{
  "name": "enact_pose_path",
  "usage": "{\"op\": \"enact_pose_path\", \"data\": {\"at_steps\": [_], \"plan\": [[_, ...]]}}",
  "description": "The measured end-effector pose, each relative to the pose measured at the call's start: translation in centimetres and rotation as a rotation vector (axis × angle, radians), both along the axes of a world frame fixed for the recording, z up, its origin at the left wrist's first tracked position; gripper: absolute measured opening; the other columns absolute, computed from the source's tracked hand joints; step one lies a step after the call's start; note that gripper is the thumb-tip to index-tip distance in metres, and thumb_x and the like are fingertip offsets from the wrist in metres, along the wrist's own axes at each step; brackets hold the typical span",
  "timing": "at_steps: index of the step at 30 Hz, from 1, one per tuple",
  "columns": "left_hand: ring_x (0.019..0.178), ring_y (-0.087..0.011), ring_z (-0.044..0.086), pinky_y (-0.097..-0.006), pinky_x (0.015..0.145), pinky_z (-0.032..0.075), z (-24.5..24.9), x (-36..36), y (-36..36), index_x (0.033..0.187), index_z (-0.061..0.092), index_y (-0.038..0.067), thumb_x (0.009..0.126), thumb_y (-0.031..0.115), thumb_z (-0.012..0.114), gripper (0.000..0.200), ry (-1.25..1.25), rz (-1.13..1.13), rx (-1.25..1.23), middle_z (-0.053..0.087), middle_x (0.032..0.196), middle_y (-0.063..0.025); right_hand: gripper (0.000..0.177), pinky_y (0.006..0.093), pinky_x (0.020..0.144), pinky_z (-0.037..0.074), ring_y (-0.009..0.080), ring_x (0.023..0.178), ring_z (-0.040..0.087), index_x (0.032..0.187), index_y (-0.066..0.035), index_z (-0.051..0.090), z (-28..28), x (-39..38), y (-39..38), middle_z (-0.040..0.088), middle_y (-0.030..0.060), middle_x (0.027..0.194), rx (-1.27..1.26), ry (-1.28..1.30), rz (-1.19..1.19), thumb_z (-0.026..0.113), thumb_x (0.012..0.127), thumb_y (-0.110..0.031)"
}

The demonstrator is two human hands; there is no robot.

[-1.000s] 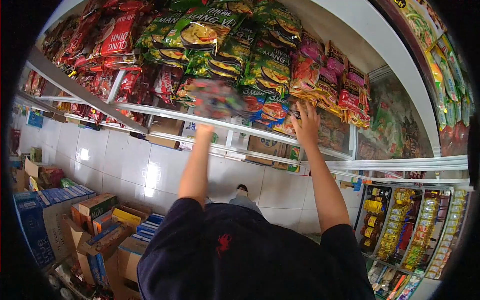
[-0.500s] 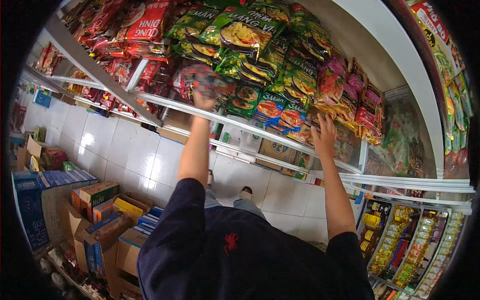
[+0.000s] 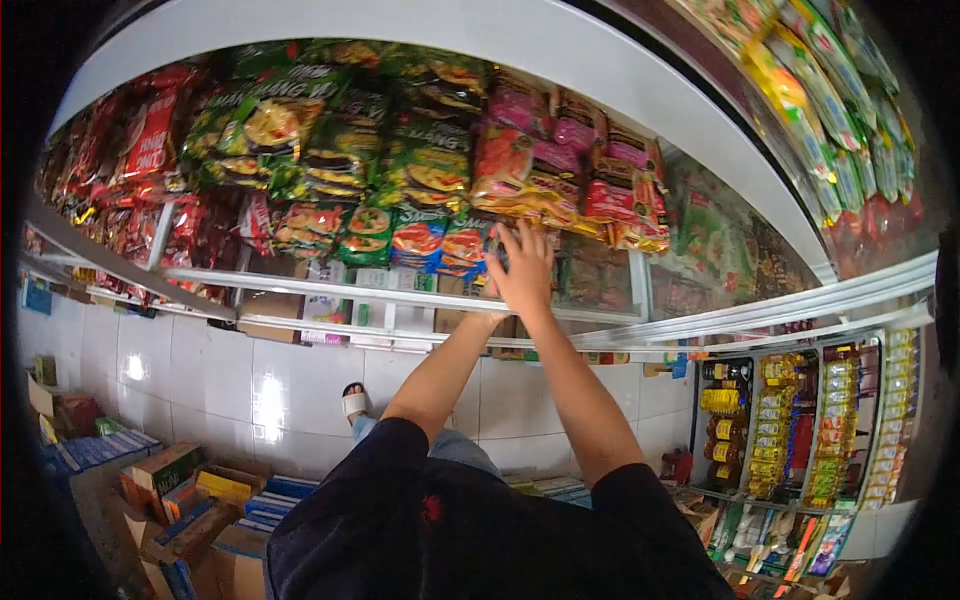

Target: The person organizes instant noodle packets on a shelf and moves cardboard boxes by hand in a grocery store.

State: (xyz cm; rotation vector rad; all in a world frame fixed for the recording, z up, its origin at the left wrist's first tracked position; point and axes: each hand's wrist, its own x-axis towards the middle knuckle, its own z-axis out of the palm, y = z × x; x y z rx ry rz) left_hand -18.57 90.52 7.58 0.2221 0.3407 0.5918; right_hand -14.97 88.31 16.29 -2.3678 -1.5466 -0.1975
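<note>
— What are the hands on?

— The blue-topped packets (image 3: 420, 238), at the right end of their row on the front edge of the shelf (image 3: 300, 283). Both hands meet there, just where that row gives way to the darker packets (image 3: 595, 275) beside it.

— And the grip?

— The right hand (image 3: 527, 272) lies flat, fingers spread and pointing up, pressed against the packet fronts. Its grip is open and closes round nothing. The left hand (image 3: 497, 295) is mostly covered by the right, so I cannot tell its grip.

— Which way do the packets lie from them?

— Straight ahead and up, touching the right palm. The rest of the row runs off to the left along the shelf edge. The packets stand face out, with their long sides along that edge as far as I can tell. The right hand is the nearer, since it lies on top.

— How many of each?

— Two hands, both the person's own. Three blue-topped fronts show left of the hands, and more may sit behind. Above them lie green packets (image 3: 430, 160) and pink packets (image 3: 620, 190), too overlapped to count. Red packets (image 3: 150, 140) fill the shelf's left end.

— And further out?

— One sandalled foot (image 3: 355, 402) on the tiled floor (image 3: 250, 370). Cardboard boxes (image 3: 185, 480) sit at lower left, and rows of yellow bottles (image 3: 775, 420) stand on racks at the right.
</note>
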Motion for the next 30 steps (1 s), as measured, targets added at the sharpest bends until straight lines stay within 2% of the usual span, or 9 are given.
{"op": "enact_pose_path", "data": {"at_steps": [8, 12, 14, 16, 19, 21, 26, 28, 30], "plan": [[0.106, -0.0280, 0.051, -0.0443, 0.088, 0.043, -0.7, -3.1, -0.9, 0.120, 0.046, 0.006, 0.088, 0.039, 0.041, 0.046, 0.400, -0.122, -0.124, 0.051, 0.120, -0.0103, 0.053, 0.0533, 0.102, 0.015, 0.0347, 0.125, 0.027, 0.127, -0.015, 0.044, 0.2, -0.2, -0.2, 0.032, 0.0164, 0.134, -0.009, 0.037, -0.023, 0.050, 0.082, -0.041], [0.081, -0.0259, 0.061, -0.0380, 0.067, 0.051, -11.8, -11.9, 2.3, 0.108, 0.053, 0.001, 0.081, 0.039, 0.048, 0.047, 0.356, -0.327, 0.063, 0.061, 0.097, -0.0128, 0.054, 0.0565, 0.102, 0.014, 0.0349, 0.127, 0.024, 0.129, -0.016, 0.041, 0.7, -0.3, -0.3, 0.030, 0.0161, 0.137, -0.063, 0.021, -0.029, 0.048, 0.082, -0.043], [0.097, -0.0267, 0.057, -0.0368, 0.083, 0.046, -7.1, -19.7, 0.7, 0.111, 0.053, 0.001, 0.080, 0.032, 0.051, 0.044, 0.632, -0.296, 0.114, 0.058, 0.106, -0.0140, 0.054, 0.0571, 0.102, 0.013, 0.0345, 0.128, 0.023, 0.130, -0.016, 0.040, 0.5, -0.3, -0.3, 0.030, 0.0161, 0.137, -0.056, 0.025, -0.020, 0.046, 0.084, -0.043], [0.105, -0.0252, 0.052, -0.0353, 0.091, 0.039, -2.8, -27.7, 0.1, 0.115, 0.052, 0.002, 0.077, 0.026, 0.054, 0.045, 0.848, -0.097, 1.246, 0.055, 0.113, -0.0133, 0.053, 0.0575, 0.102, 0.013, 0.0347, 0.128, 0.022, 0.131, -0.016, 0.039, 0.8, -0.5, -0.3, 0.029, 0.0165, 0.137, -0.079, 0.050, 0.004, 0.044, 0.085, -0.043], [0.108, -0.0214, 0.048, -0.0341, 0.094, 0.035, 1.6, -38.9, 5.6, 0.118, 0.049, 0.002, 0.087, 0.028, 0.043, 0.041, 1.059, 0.033, 1.040, 0.053, 0.115, -0.0103, 0.054, 0.0578, 0.102, 0.010, 0.0354, 0.129, 0.021, 0.132, -0.015, 0.037, 0.5, -0.2, -0.1, 0.027, 0.0173, 0.138, -0.110, 0.054, 0.001, 0.041, 0.087, -0.044], [0.077, -0.0182, 0.058, -0.0285, 0.073, 0.045, 8.2, -41.9, 8.9, 0.115, 0.052, 0.001, 0.089, 0.031, 0.038, 0.042, 1.129, 0.384, 0.773, 0.061, 0.094, -0.0074, 0.054, 0.0578, 0.102, 0.008, 0.0358, 0.129, 0.019, 0.133, -0.015, 0.036, 0.8, -0.3, -0.3, 0.025, 0.0179, 0.139, -0.122, 0.064, -0.008, 0.040, 0.087, -0.044], [0.071, -0.0231, 0.062, -0.0337, 0.065, 0.047, 17.9, -39.7, 15.5, 0.096, 0.064, 0.007, 0.085, 0.048, 0.044, 0.047, 1.725, 0.472, 1.144, 0.064, 0.077, -0.0142, 0.054, 0.0577, 0.103, 0.008, 0.0356, 0.129, 0.019, 0.132, -0.015, 0.036, -0.1, 0.1, -0.1, 0.025, 0.0174, 0.139, -0.107, 0.059, 0.000, 0.041, 0.087, -0.044], [0.076, -0.0327, 0.061, -0.0386, 0.067, 0.047, 18.6, -37.9, 17.2, 0.094, 0.066, 0.013, 0.079, 0.055, 0.048, 0.048, 2.206, 0.347, 1.190, 0.063, 0.081, -0.0181, 0.053, 0.0561, 0.103, 0.009, 0.0353, 0.128, 0.020, 0.132, -0.015, 0.037, -0.1, 0.1, -0.1, 0.026, 0.0170, 0.139, -0.087, 0.063, 0.001, 0.043, 0.087, -0.042], [0.075, -0.0323, 0.061, -0.0398, 0.067, 0.047, 17.4, -37.7, 19.2, 0.091, 0.067, 0.014, 0.078, 0.052, 0.053, 0.043, 2.230, 0.299, 1.320, 0.064, 0.078, -0.0156, 0.053, 0.0535, 0.103, 0.012, 0.0350, 0.128, 0.021, 0.132, -0.015, 0.038, 0.8, -0.2, -0.2, 0.026, 0.0166, 0.138, -0.075, 0.077, 0.008, 0.045, 0.086, -0.041]]}}
